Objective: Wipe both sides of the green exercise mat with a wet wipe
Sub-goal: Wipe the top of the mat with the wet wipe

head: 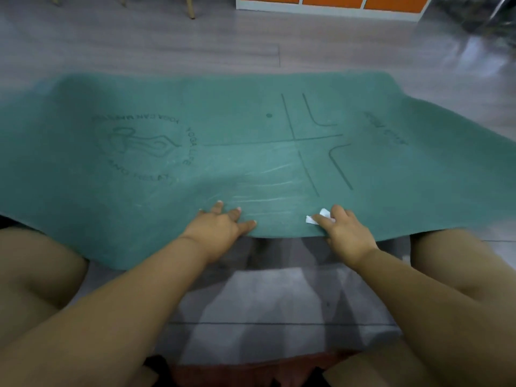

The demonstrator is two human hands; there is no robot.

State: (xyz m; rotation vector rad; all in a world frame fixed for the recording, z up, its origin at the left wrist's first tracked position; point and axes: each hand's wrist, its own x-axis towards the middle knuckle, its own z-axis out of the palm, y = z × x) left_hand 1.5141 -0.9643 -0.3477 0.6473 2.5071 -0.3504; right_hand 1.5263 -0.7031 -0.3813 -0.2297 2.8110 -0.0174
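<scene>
The green exercise mat (251,163) lies spread sideways across the floor, printed side up, with a round yoga logo at the left and guide lines at the right. Its near edge drapes over my knees. Pale wet streaks show on the mat just beyond my hands. My left hand (220,227) rests flat on the near edge with its fingers spread. My right hand (346,233) sits at the same edge, fingers curled round a crumpled white wet wipe (321,216) that it presses onto the mat.
Grey wood-look floor (195,46) surrounds the mat. A white cabinet with orange doors (329,2) stands at the back, chair legs (191,9) at the back left. My bare knees flank the mat's near edge on both sides.
</scene>
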